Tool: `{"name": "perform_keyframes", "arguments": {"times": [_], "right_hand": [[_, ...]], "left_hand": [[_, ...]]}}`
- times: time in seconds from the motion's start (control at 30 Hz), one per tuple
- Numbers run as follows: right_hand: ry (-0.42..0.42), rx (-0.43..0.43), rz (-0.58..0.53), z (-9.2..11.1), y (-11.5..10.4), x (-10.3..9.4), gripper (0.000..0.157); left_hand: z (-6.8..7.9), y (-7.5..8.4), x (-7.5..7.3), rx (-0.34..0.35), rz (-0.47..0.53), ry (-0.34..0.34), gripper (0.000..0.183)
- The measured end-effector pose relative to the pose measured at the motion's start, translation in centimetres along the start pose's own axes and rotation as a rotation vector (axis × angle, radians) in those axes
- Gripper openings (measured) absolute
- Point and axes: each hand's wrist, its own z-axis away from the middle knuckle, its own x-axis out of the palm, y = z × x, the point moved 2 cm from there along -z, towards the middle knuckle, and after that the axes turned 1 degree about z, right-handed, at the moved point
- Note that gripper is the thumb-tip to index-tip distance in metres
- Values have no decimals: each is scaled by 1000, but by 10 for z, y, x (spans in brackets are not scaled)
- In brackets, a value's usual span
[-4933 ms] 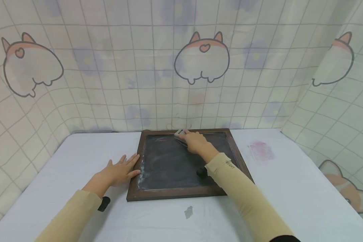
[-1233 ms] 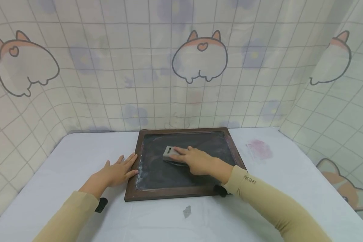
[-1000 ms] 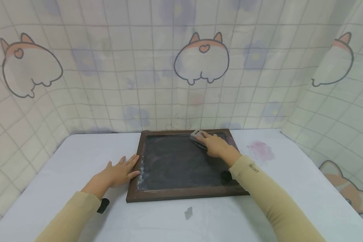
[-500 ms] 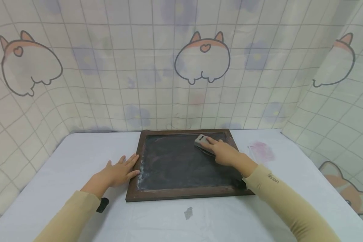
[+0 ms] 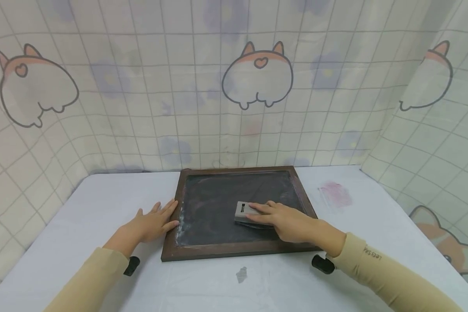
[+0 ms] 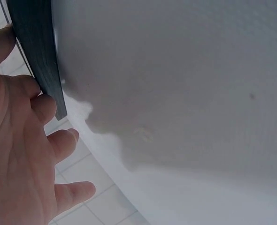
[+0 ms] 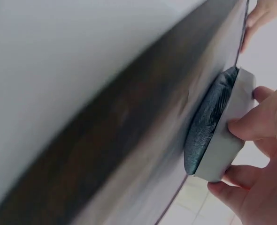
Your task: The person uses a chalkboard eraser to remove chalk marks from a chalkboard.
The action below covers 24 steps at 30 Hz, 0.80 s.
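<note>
A chalkboard in a brown wooden frame lies flat on the white table, its dark surface faintly smeared and whitish along the left edge. My right hand grips a grey chalkboard eraser with a slot in its top, on the right half of the board. In the right wrist view the dark felt pad faces the board, with thumb and fingers round the grey body. Spread fingers of my left hand rest on the frame's left side; the left wrist view shows fingertips at the frame edge.
The white table has a pink smudge right of the board and a grey patch in front of it. A checked curtain with animal drawings hangs behind and at both sides.
The right hand has moved the eraser across the board, from the back edge toward the right and then nearer to the front. The left hand has stayed on the frame.
</note>
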Motion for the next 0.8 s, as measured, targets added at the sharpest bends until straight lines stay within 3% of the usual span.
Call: {"name": "perform_keyframes", "arguments": {"times": [0.13,0.33,0.47,0.6,0.8], "right_hand": [[22,59,-3,0,23,-3,73],[15,276,-8,0,67,-11,69],[16,380,-45,0,82,-14,68],[10,392,-20,0,78,-14,69],[3,270,0,2,51,-12,70]], "left_hand": [[-1,-1,2,-3,6,6,75],[-3,-4,4,-4,7,15,75],[-4,-4,6,2,15,16,75],[-4,-5,7,3,14,17,75],[-4,-6,6,2,12,24,75]]}}
